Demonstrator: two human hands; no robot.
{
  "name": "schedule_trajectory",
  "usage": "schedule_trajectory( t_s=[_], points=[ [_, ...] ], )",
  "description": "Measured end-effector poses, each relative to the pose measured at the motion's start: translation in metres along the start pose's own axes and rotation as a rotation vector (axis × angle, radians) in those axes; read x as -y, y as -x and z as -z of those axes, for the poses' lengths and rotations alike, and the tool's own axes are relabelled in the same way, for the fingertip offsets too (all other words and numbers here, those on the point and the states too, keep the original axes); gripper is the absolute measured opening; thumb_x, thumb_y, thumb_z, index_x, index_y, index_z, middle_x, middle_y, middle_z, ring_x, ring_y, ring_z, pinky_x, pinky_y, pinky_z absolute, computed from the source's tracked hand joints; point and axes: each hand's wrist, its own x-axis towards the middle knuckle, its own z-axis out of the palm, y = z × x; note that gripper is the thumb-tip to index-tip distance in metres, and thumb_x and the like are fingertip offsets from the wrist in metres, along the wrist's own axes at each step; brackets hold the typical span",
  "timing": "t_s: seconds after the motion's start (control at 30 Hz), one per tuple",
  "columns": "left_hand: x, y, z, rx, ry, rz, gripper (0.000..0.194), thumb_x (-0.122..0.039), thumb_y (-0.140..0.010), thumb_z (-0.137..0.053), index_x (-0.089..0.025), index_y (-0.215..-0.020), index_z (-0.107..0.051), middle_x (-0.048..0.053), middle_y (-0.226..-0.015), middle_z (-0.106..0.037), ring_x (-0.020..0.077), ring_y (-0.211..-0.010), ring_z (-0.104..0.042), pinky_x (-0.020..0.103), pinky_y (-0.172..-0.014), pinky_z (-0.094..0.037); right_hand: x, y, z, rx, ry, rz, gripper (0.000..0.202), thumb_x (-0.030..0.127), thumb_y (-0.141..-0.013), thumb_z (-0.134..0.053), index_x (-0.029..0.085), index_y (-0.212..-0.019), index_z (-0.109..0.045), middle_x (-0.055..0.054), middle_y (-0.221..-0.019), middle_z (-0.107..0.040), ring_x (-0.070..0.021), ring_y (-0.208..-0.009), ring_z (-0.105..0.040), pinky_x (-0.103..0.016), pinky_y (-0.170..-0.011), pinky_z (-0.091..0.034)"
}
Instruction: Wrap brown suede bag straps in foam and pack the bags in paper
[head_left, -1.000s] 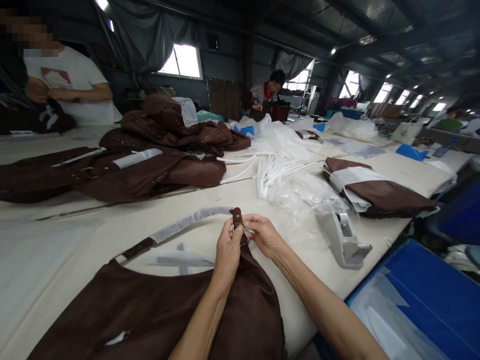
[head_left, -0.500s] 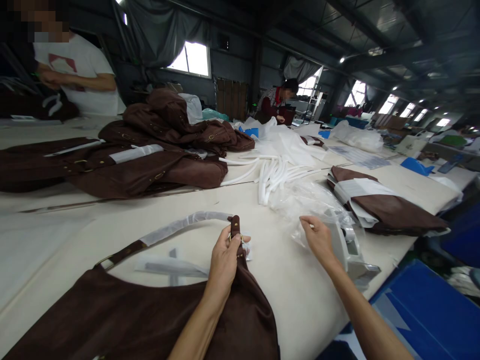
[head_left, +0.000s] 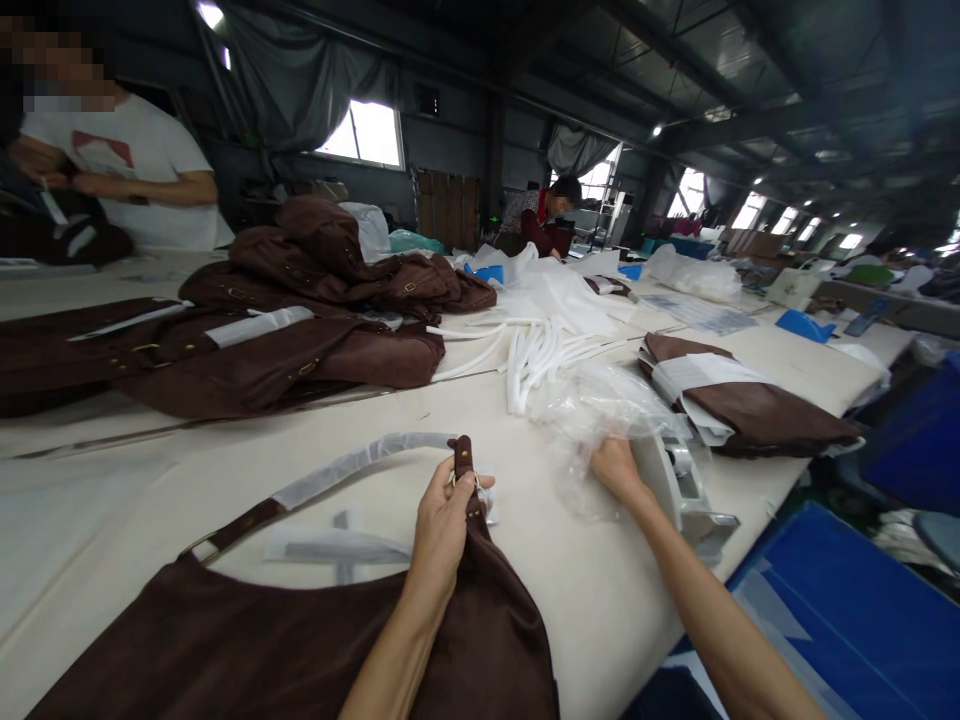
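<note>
A dark brown leather handbag (head_left: 300,640) lies at the front of the table, its strap (head_left: 352,465) partly wrapped in translucent film. My left hand (head_left: 446,515) is closed on the strap's right end, thumb and fingers around the leather tab beside a brass ring. A small clear packet (head_left: 491,497) shows just behind those fingers. To the right, my right hand (head_left: 619,468) reaches into a heap of thin clear plastic bags (head_left: 574,425); its fingers are curled in the plastic and partly hidden. Beside that hand stands a pale tape dispenser (head_left: 675,480).
Brown handbags (head_left: 300,290) are piled at the back left. White foam-like strips (head_left: 536,350) lie mid-table, with a wrapped brown bag (head_left: 750,400) to the right. A blue bin (head_left: 847,610) stands below the right table edge. Two people work across the table.
My right hand has lowered into the clear plastic, its fingers now less visible. My left hand keeps its hold on the strap end. The whole view has shifted slightly.
</note>
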Motion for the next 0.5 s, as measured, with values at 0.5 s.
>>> schedule_trajectory(
  t_s=[0.5],
  points=[
    [0.001,0.003,0.0,0.036,0.024,-0.053,0.047,-0.047,-0.073,-0.067,-0.018,-0.108,-0.057,0.006,-0.079,-0.073,0.0145,-0.058,-0.06,0.024,-0.052,-0.049,0.003,0.06,0.058,0.177,-0.391,-0.276,0.032,0.039,-0.052,-0.077,0.019,-0.068,-0.059,0.004,-0.055,-0.052,-0.0132,-0.051,-0.048,-0.026,-0.05,-0.037]
  ],
)
